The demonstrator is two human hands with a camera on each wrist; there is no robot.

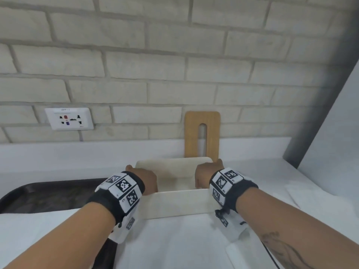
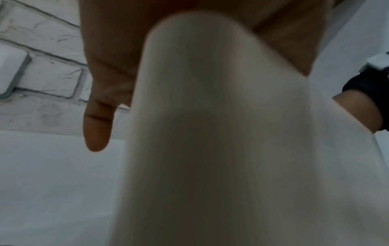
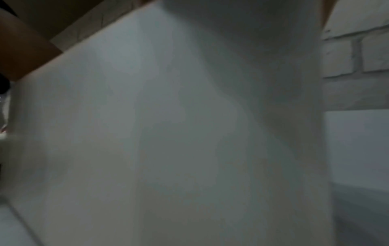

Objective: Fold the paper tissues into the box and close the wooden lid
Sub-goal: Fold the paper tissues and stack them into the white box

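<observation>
Two hands on box (image 1: 174, 183) | left hand (image 1: 144, 178) and right hand (image 1: 206, 174) each grip one end, fingers curled over rim | box on tabletop (image 1: 58, 162), open | lid (image 1: 202, 134) leans on wall behind | box looks stiff, light, smooth; ends suit holding | tissues unclear

The box (image 1: 174, 200) stands on the table (image 1: 58, 167) near its back edge, with the left hand (image 1: 143, 177) at its left side and the right hand (image 1: 206, 173) at its right. The wooden lid (image 1: 202, 133) leans upright against the wall just behind the box. A socket (image 1: 69, 119) sits on the wall to the back left. A sink (image 1: 38, 197) lies left of the box at the table's front-left.
</observation>
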